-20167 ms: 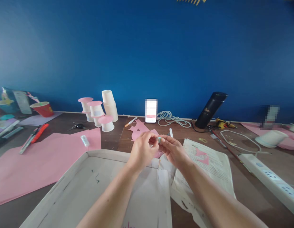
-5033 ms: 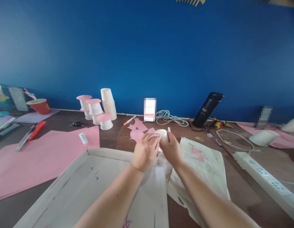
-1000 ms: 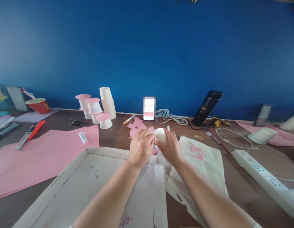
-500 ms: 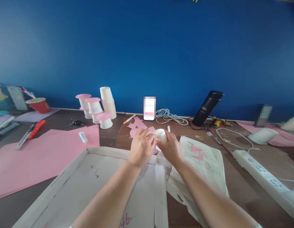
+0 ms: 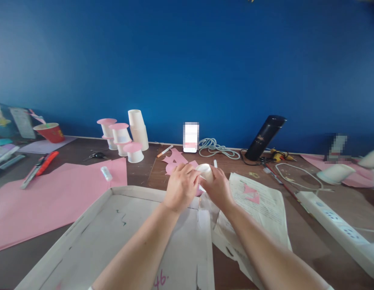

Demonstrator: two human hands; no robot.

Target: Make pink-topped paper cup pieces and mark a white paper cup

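Note:
A white paper cup [image 5: 205, 172] is held up in the middle, above the far edge of the open carton. My right hand [image 5: 219, 188] is wrapped round its right side. From the left, my left hand [image 5: 182, 186] is closed, its fingertips pinched at the cup's edge; whether something small is also between them cannot be made out. Pink paper scraps [image 5: 175, 156] lie just behind my hands. To the left stand short cups topped with pink discs [image 5: 134, 148] and a taller stack of white cups [image 5: 139, 131].
A white carton [image 5: 123, 241] lies under my left forearm, printed sheets [image 5: 259, 201] under my right. Pink paper [image 5: 69, 193], a red utility knife [image 5: 46, 164], a phone [image 5: 190, 137], a coiled cable [image 5: 215, 149], a black flask [image 5: 264, 137] and a power strip [image 5: 335, 227] surround them.
The cup and both hands are nearly where they were. The whole view has shifted very slightly.

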